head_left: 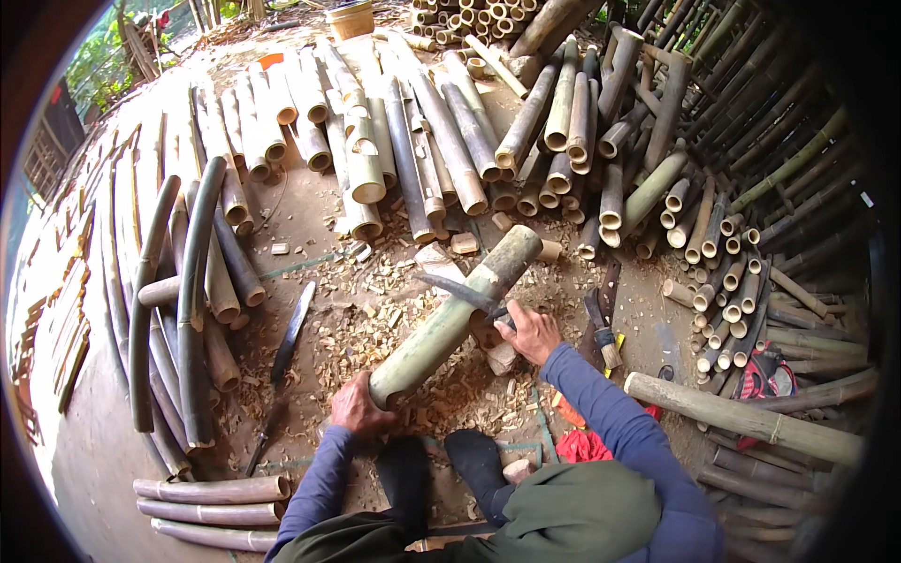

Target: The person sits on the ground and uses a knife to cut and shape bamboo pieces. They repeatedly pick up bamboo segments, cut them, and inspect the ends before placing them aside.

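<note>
A thick pale-green bamboo section (434,340) lies slanted in front of me, its far end toward the upper right. My left hand (358,405) grips its near end, where a curved notch shows. In my right hand (530,335) is a knife with a dark blade (457,289), held by its handle. The blade crosses over the bamboo near its far half; whether the edge touches the surface I cannot tell. Beneath the bamboo, near my right hand, is a pale wooden block (499,357), partly hidden.
Wood chips (324,342) litter the ground. A long knife (293,328) lies at left, another hooked blade (601,324) at right. Many bamboo poles (441,131) stretch across the back; curved dark pieces (199,300) lie left. One long pole (741,413) and red cloth (584,447) are at right.
</note>
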{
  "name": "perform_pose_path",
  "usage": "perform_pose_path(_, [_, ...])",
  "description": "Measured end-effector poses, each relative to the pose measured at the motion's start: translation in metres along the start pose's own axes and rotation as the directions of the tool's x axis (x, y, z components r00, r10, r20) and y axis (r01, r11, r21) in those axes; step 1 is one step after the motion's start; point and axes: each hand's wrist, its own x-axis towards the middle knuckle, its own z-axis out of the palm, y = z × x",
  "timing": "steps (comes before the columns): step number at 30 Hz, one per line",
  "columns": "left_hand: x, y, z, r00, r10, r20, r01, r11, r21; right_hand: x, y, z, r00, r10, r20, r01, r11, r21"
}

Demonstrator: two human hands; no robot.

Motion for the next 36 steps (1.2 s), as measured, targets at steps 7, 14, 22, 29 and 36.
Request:
perform_pose_path(7, [0.017,-0.016,-0.007,0.996,0.045,0.078,-0.043,0.999,-0.018,-0.001,0.011,0.015,0.94,-0.307,-0.147,0.279,0.942,-0.184])
perform_pose_path(14, [0.025,-0.02,-0.012,0.984,0.107,0.143,-0.079,0.979,-0.186,0.002,0.026,0.012,0.953,-0.264,-0.149,0.246,0.96,-0.134])
perform_pose_path(22, [0.035,-0.025,-0.012,0.976,0.103,0.192,-0.044,0.956,-0.29,-0.003,0.013,0.014,0.977,-0.11,-0.182,0.115,0.993,0.018])
perform_pose_path(29, [0.025,-0.03,0.008,0.988,0.047,0.148,0.0,0.953,-0.304,0.006,0.028,0.002,0.95,0.056,-0.306,-0.036,0.997,0.072])
perform_pose_path(36, [-0.03,0.007,0.031,0.976,0.013,-0.219,0.031,0.98,0.197,0.0,0.036,0.004,0.991,-0.032,-0.128,0.034,0.999,0.018])
